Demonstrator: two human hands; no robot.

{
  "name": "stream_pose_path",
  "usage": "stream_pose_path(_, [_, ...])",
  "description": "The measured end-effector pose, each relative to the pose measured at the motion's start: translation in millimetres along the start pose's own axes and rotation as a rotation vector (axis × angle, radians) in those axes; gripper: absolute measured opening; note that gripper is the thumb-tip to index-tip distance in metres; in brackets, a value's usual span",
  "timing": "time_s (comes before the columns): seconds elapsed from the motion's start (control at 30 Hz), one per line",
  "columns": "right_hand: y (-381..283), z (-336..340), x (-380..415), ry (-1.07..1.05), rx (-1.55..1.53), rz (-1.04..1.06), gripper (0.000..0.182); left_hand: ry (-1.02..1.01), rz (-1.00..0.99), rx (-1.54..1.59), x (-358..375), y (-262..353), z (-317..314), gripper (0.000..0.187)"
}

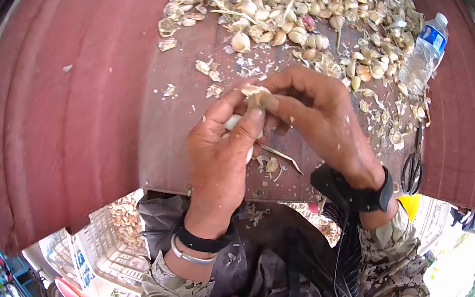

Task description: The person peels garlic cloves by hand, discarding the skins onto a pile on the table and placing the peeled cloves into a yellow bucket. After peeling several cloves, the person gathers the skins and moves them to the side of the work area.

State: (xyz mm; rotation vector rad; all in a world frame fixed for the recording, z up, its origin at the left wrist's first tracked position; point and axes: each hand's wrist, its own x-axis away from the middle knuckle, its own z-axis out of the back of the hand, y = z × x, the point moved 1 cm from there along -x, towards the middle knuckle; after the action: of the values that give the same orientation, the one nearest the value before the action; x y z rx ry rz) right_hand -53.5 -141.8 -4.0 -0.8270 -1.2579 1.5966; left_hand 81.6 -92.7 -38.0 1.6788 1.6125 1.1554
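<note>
My left hand (pixel 221 146) is closed, its curled fingers around a few white peeled garlic cloves (pixel 232 122). Between its thumb and forefinger sits a garlic clove (pixel 255 95) with papery skin on it. My right hand (pixel 326 115) pinches that same clove from the other side with thumb and forefinger. The two hands meet above the red-brown table. Under them lie a dry garlic stem (pixel 282 157) and scraps of skin (pixel 272 165). Part of what the left palm holds is hidden by the fingers.
A heap of garlic (pixel 293 10) with loose skins covers the far side of the table (pixel 89 79). At the right lie a plastic water bottle (pixel 425 56) and black-handled scissors (pixel 412 170). Below the table's near edge stands a white plastic basket (pixel 118 262).
</note>
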Motion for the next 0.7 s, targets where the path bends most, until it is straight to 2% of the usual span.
stream_pose_path(0.07, [-26.1, -7.4, 13.6, 0.043, 0.008, 0.047, 0.014, 0.047, -0.123, -0.204, 16.0, 18.5, -5.0, 0.037])
stream_pose_path(0.1, [-45.1, -10.7, 23.6, 0.048, -0.053, 0.063, 0.015, 0.077, -0.403, -0.463, 28.8, 31.2, -5.3, 0.029])
stream_pose_path(0.13, [-61.9, -10.0, 31.7, -0.028, 0.067, 0.342, 0.017, 0.022, -0.67, -0.523, 43.5, 43.5, -2.9, 0.03])
stream_pose_path(0.17, [-77.0, -8.4, 40.1, -0.086, 0.183, 0.617, 0.019, 0.059, -0.876, -0.524, 59.7, 50.0, -7.8, 0.031])
stream_pose_path(0.2, [-95.7, -8.8, 48.0, -0.296, 0.051, 0.665, 0.015, 0.095, -0.925, -0.567, 76.1, 65.0, 2.9, 0.031])
stream_pose_path(0.23, [-109.5, -11.3, 54.8, -0.512, -0.073, 0.697, 0.014, -0.195, -1.089, -0.518, 95.2, 81.2, 15.0, 0.029])
stream_pose_path(0.27, [-118.0, -20.2, 58.6, -0.545, -0.1, 0.738, 0.014, -0.502, -1.22, -0.466, 117.8, 94.8, 23.1, 0.028])
stream_pose_path(0.3, [-129.6, -31.8, 64.0, -0.575, -0.28, 0.817, 0.013, -0.427, -1.074, -0.54, 149.7, 118.0, 10.8, 0.035])
stream_pose_path(0.4, [-154.8, -63.9, 92.8, -0.644, -0.819, 0.969, 0.017, -0.269, -1.19, -0.449, 182.1, 119.6, 3.9, 0.037])
stream_pose_path(0.43, [-156.6, -71.9, 108.3, -0.665, -0.841, 0.975, 0.017, -0.259, -1.329, -0.472, 184.4, 122.4, 6.4, 0.036])
stream_pose_path(0.47, [-156.0, -77.1, 124.1, -0.541, -0.836, 0.89, 0.019, -0.253, -1.465, -0.486, 189.8, 124.2, 7.6, 0.036])
stream_pose_path(0.5, [-160.0, -80.9, 132.9, -0.415, -0.824, 0.794, 0.021, -0.235, -1.462, -0.499, 202.8, 126.3, 6.2, 0.036])
stream_pose_path(0.53, [-163.0, -78.3, 132.7, -0.429, -0.828, 0.793, 0.021, -0.192, -1.406, -0.55, 215.4, 129.8, 4.2, 0.035])
stream_pose_path(0.57, [-168.2, -73.7, 127.9, -0.464, -0.734, 0.895, 0.019, -0.156, -1.35, -0.6, 224.7, 133.9, 4.9, 0.034])
stream_pose_path(0.6, [-173.1, -72.7, 126.5, -0.496, -0.64, 0.991, 0.017, -0.338, -1.46, -0.621, 217.9, 138.1, 16.8, 0.033])
stream_pose_path(0.63, [-170.4, -76.0, 135.2, -0.499, -0.638, 0.997, 0.017, -0.338, -1.466, -0.622, 207.6, 135.7, 14.6, 0.033])
stream_pose_path(0.7, [-160.2, -85.0, 156.1, -0.323, -0.785, 0.808, 0.018, -0.236, -1.853, -0.331, 194.6, 123.9, 2.9, 0.029])
